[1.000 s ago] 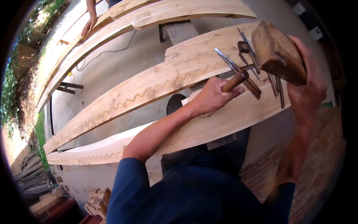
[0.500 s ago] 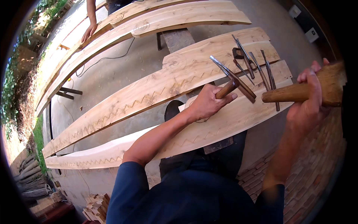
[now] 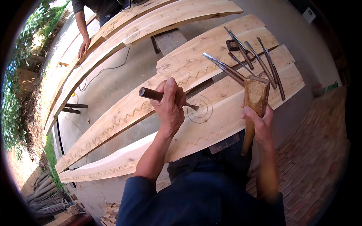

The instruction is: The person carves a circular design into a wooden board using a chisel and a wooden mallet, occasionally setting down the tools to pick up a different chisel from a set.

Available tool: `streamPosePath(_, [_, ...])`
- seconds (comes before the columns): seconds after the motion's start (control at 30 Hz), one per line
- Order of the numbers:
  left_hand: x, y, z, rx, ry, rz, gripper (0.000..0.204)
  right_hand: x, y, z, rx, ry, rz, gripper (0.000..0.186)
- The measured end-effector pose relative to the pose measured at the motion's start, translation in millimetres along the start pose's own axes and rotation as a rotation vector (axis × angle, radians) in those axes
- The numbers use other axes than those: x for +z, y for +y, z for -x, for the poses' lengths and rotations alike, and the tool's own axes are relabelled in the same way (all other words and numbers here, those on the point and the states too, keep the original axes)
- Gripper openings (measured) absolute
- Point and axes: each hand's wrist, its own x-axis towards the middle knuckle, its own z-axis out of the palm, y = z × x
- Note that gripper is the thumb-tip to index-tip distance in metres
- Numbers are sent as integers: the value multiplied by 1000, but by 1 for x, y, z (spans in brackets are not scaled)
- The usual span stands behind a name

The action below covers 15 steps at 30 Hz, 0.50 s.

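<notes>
My left hand (image 3: pixel 171 107) is wrapped around a chisel (image 3: pixel 151 93), its dark handle end pointing left. The chisel's blade slants down to the right, its tip at the penciled concentric circles on the near plank (image 3: pixel 235 109). At the right, my right hand (image 3: pixel 260 122) grips a worn wooden mallet (image 3: pixel 256 94). Its thick head is up and its handle slants down below the hand, over the plank's near edge. Zigzag lines run along the near plank and the middle plank (image 3: pixel 124 120).
Several chisels (image 3: pixel 271 66) and a small black tool (image 3: pixel 232 45) lie on the planks toward the right. Beyond, another person's hand (image 3: pixel 83 48) rests on a long curved board (image 3: pixel 158 28). A cable (image 3: pixel 109 68) trails over the floor. Poles (image 3: pixel 45 188) are stacked lower left.
My left hand has turned the chisel so its blade points right, onto the circles. My right hand has swung left from the right edge with the mallet, its head now up.
</notes>
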Motion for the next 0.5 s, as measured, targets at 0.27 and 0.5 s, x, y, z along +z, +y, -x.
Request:
streamPosePath(0.27, [5,-5,2,5,90,8,57,1,53,-10,89,-20,142,24])
streamPosePath(0.5, [14,-7,-1,13,185,-11,59,3,57,-9,35,-2,204,25])
